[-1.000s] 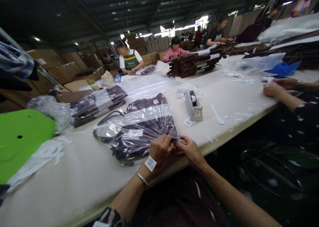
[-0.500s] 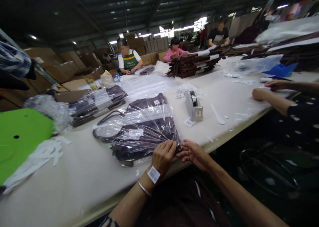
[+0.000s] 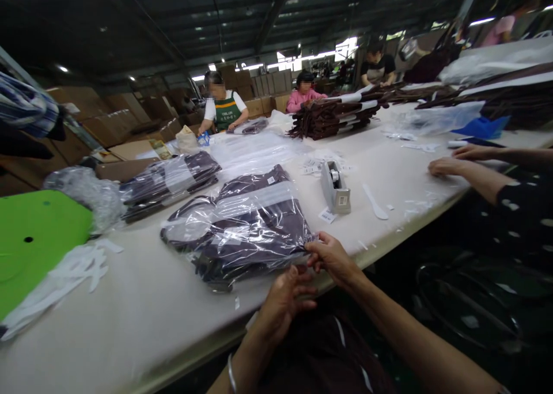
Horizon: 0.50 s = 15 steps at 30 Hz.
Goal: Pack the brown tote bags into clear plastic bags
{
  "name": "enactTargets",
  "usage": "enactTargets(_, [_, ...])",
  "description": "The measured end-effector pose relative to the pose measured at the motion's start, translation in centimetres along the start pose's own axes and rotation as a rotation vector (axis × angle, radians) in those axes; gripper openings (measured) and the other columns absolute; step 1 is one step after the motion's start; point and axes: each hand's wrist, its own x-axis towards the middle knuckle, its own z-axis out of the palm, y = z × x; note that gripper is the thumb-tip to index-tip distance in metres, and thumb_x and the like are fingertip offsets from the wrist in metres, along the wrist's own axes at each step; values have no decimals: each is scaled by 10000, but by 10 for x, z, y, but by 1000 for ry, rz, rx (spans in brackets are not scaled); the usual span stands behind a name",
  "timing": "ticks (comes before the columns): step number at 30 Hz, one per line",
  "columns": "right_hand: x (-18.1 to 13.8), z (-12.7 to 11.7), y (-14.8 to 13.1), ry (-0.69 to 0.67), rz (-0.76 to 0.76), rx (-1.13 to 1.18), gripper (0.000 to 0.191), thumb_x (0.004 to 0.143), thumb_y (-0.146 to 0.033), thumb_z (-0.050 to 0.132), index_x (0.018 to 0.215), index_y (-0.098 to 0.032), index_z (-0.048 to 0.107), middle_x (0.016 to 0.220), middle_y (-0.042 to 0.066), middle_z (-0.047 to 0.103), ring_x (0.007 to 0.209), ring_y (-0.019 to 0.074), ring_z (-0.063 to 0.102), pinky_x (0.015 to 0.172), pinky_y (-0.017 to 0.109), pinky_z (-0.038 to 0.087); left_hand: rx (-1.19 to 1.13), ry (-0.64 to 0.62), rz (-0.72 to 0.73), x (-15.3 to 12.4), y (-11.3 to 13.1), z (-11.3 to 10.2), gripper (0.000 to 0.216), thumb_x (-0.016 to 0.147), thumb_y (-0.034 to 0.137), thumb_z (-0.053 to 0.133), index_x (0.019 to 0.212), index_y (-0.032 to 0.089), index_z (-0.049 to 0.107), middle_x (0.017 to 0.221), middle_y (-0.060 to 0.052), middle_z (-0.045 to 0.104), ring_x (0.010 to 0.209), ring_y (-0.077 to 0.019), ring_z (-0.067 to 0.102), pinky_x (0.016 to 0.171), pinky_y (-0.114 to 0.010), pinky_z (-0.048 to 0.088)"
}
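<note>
A dark bag wrapped in a clear plastic sleeve point(image 3: 246, 227) lies on the white table point(image 3: 142, 313) in front of me. My right hand point(image 3: 330, 258) pinches the near right corner of the sleeve, fingers closed on the plastic. My left hand point(image 3: 285, 302) hovers off the table edge just below the packet, fingers loosely curled and touching nothing I can make out.
A grey tape dispenser point(image 3: 334, 186) stands right of the packet, with loose labels and a white strip point(image 3: 375, 201) nearby. Another wrapped bag point(image 3: 170, 178), a green board point(image 3: 34, 244) and white strips point(image 3: 64, 279) lie left. A co-worker's hands point(image 3: 449, 163) rest at right; stacked dark bags point(image 3: 332, 117) farther back.
My left hand has come off the packet's edge and dropped back below the table edge. The right hand stays at the sleeve's corner. The co-worker's hands shifted left.
</note>
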Motion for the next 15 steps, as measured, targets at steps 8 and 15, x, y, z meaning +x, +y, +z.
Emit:
enactTargets(8, [-4,3,0,-46,-37,-112,377,628,-386,687,883,-207,475,520,-46,627,415,147,606,331,183,435,-336,235,37,44,6,18,422,654,435,853,911,120,740,909,-98,757,770,-198,684,698,-300,540])
enactTargets(15, [8,-50,-31,-160,51,-359,467,652,-510,740,935,-186,558,746,41,709,515,179,666,387,239,492,-368,420,39,49,4,16,291,571,248,903,784,136,740,791,-46,759,674,-160,673,597,-248,498])
